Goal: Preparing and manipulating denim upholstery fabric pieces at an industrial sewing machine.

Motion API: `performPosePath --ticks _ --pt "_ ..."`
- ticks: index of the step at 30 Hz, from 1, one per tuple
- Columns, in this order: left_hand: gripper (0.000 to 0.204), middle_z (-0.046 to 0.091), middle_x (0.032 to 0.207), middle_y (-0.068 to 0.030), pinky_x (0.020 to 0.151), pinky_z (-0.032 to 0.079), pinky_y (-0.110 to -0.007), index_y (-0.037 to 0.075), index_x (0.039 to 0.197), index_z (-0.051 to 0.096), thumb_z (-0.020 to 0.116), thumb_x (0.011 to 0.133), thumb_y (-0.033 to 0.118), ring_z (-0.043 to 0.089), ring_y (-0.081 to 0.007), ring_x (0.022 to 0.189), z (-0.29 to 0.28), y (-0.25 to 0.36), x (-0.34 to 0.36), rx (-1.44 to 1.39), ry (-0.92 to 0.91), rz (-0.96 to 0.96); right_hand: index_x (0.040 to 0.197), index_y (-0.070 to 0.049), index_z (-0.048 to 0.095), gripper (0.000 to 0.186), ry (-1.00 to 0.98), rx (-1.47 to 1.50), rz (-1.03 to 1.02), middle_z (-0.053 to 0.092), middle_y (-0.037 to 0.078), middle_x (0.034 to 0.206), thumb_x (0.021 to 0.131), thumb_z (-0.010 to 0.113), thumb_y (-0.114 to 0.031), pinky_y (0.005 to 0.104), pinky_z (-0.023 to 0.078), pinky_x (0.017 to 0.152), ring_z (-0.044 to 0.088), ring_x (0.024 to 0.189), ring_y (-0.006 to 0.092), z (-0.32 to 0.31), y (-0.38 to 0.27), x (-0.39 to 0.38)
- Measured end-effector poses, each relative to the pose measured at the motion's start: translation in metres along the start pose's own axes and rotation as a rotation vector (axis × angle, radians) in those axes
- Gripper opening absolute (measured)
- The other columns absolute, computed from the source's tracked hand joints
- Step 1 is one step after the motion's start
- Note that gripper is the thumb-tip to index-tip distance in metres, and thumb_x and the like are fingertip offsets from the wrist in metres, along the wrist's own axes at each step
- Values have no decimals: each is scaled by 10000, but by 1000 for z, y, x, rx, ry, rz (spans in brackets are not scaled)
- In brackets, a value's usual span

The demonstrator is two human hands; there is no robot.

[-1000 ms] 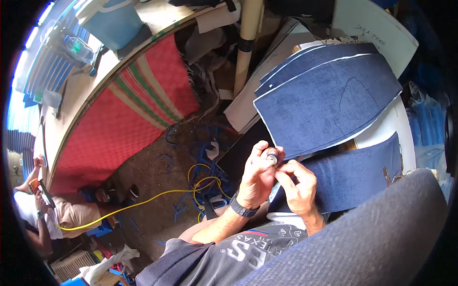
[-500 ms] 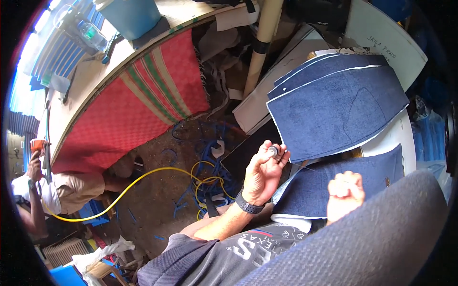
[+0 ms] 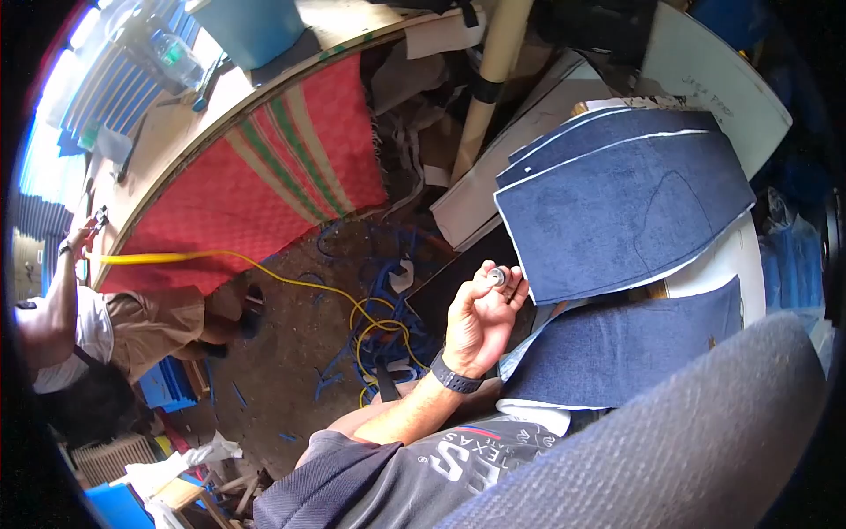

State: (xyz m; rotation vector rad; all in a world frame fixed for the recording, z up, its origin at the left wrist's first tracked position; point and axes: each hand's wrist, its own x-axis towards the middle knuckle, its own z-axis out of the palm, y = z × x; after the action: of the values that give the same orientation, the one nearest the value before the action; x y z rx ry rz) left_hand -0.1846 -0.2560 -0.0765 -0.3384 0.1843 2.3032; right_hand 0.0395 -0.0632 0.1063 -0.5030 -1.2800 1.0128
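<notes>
My left hand (image 3: 480, 326), with a dark watch at its wrist, is raised with the fingers closed round a small round metal bobbin (image 3: 499, 276). The bobbin's flat face shows between thumb and fingertips. Just right of these fingers lies a dark blue denim-like panel (image 3: 590, 220) with pale edges and a curved line drawn on it. It overlaps similar panels behind it. Nearer to me, another dark blue piece (image 3: 634, 348) is partly covered by a large grey textured shape (image 3: 670, 441). My right hand does not show.
A red striped cloth (image 3: 247, 176) hangs below a curved tabletop with a blue bucket (image 3: 251, 35). A yellow hose (image 3: 264, 264) runs over the littered floor towards a co-worker (image 3: 132, 326) at the left. White boards (image 3: 723, 88) stand behind the panels.
My right hand, earlier above the nearer blue piece with a thin thread towards the bobbin, has gone out of sight. My left hand stays nearly in place. The co-worker has shifted and leans to the table.
</notes>
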Motion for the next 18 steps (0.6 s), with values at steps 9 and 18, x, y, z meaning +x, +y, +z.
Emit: performPosePath --ticks 9,18 --pt "416 599 1095 -105 998 422 -382 81 1136 495 711 785 19 566 -190 1031 8 -11 -12 528 -207 354 1076 16 657 189 -1123 -561 322 698 131 967 890 661 -16 310 549 692 678 801 192 93 77 -120" --pt "570 543 1206 -159 890 463 -343 76 1165 428 766 723 -46 542 -154 927 7 -14 -18 827 -383 433 1076 24 657 165 -752 17 719 650 122 946 923 614 -22 265 516 670 626 743 151 88 80 -138"
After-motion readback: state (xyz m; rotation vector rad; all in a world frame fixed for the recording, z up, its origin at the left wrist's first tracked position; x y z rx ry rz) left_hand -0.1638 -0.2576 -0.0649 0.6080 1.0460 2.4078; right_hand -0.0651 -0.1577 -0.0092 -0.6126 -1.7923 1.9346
